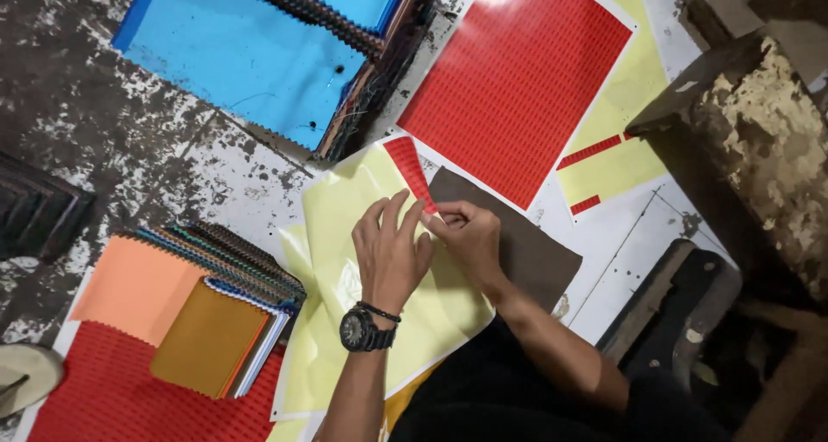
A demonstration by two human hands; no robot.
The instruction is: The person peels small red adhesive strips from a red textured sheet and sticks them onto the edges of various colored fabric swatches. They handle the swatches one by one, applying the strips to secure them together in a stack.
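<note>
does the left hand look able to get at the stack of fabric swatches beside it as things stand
Probably yes. The left hand is busy on the red sticker strip, but the stack of fabric swatches lies close on its outer side with nothing between them.

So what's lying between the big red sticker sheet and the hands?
In the head view, a flat dark brown sheet lies between the big red sticker sheet and the right hand, beside the left hand.
</note>
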